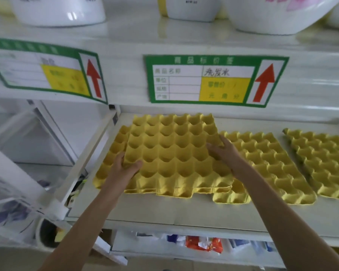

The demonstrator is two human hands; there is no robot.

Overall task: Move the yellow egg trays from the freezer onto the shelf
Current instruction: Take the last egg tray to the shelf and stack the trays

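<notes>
- You have a yellow egg tray (170,153) in both hands over the left end of the white shelf (184,214), riding on top of other yellow trays already lying there.
- Your left hand (125,167) pinches the tray's left edge, thumb on top and fingers curled under it.
- Your right hand (223,151) lies on the tray's right side with fingers spread across the cups; I cannot tell whether they hook the edge or only press down.
- The tray sits askew on the stack below, its front-left corner not matched, so the placing looks unfinished.
- A second tray pile (266,169) sits just right of it and a third (325,163) further right, so much of the job looks done.
- The freezer is out of view, so you cannot judge from here how many trays remain.
</notes>
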